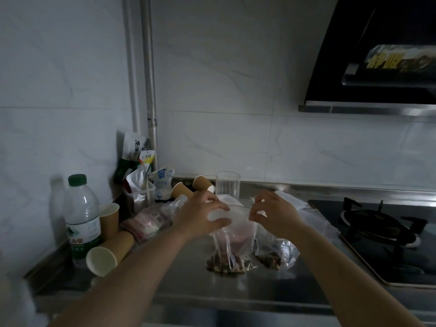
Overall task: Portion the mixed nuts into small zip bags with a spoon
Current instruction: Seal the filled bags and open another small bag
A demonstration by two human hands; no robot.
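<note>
While my left hand (pixel 203 217) grips the zip bag (pixel 232 241) at its mouth, my right hand (pixel 274 214) pinches the opposite edge. Bag stands upright on the bench (pixel 188 274), long axis vertical, nuts (pixel 224 265) settled at the bottom directly below both hands.

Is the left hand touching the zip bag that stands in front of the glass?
Touching. The head view shows the left hand with thumb and fingers wrapped around the zip bag top.

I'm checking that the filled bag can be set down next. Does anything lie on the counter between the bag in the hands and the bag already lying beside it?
Nothing visible does. Both the left hand and right hand hold the zip bag at its top; the second bag lies right beside it on the counter.
</note>
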